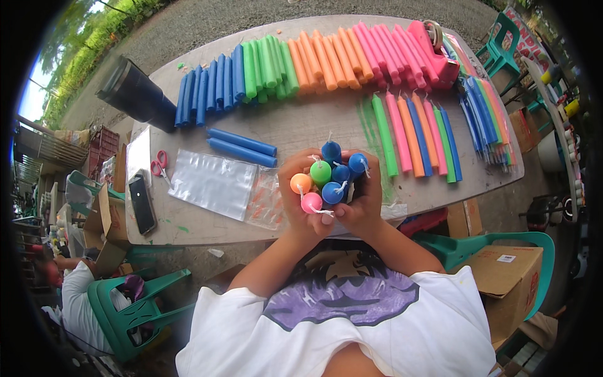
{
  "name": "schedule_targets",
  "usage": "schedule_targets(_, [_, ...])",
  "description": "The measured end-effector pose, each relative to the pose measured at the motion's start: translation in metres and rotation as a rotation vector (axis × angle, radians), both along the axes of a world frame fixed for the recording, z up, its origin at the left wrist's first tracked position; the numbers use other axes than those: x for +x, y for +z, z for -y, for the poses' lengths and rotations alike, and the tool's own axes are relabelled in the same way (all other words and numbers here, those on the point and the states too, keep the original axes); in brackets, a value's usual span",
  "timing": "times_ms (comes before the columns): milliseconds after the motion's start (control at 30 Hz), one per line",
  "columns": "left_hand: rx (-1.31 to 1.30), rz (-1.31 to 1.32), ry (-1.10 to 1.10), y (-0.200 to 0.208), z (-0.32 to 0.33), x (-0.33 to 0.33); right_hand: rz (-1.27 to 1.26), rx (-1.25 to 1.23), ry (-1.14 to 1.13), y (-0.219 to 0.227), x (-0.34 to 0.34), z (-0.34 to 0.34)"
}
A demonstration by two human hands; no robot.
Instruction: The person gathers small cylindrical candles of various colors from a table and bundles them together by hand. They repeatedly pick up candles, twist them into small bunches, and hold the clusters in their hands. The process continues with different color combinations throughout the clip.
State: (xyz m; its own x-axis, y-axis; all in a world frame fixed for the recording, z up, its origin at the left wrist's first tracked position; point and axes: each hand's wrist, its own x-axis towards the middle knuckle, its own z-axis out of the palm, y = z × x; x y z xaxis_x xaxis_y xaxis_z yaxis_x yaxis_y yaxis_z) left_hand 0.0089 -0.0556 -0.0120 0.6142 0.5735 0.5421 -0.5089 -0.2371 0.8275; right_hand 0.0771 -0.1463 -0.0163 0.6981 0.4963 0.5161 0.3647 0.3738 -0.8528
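Both my left hand (295, 213) and my right hand (367, 207) are wrapped around an upright bundle of candles (333, 193) above the near side of the table. Several blue tops show, along with one green, one orange and one pink, all with white wicks. My thumbs press at the near side of the bundle; its lower part is hidden. Left of the hands lie a clear plastic bag (210, 185) and two loose blue candles (242, 147). To the right, a row of mixed-colour candles (411, 138) lies side by side.
Stacked blue, green, orange and pink candles (326, 60) line the table's (301, 116) far side, ending at a pink tape dispenser (447, 68). Bagged candles (487, 119) lie right. A dark tumbler (135, 91), red scissors (160, 164) and phone (142, 204) are left. A cardboard box (509, 276) stands near right.
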Motion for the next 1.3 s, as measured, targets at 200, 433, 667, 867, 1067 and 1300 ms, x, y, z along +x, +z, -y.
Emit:
schedule_targets(200, [-0.089,0.035,-0.029,0.004,0.013,0.003,-0.007,0.216,0.002,-0.002,-0.007,-0.010])
schedule_targets(433, [-0.020,0.116,-0.066,-0.014,0.009,0.009,-0.075,0.106,0.049,-0.009,-0.008,-0.008])
schedule_targets(667, [0.066,-0.025,0.075,0.005,0.007,0.010,-0.230,0.163,0.152,0.000,-0.010,-0.009])
schedule_targets(867, [0.002,-0.081,0.025,0.002,0.004,0.004,-0.093,0.108,0.132,0.006,-0.008,-0.009])
schedule_targets(1067, [0.011,-0.019,0.079,-0.002,0.008,0.009,-0.066,0.070,0.114,0.005,-0.008,-0.006])
schedule_targets(1300, [0.107,-0.011,0.081,-0.013,0.005,0.012,-0.141,0.096,0.154,0.012,-0.004,-0.006])
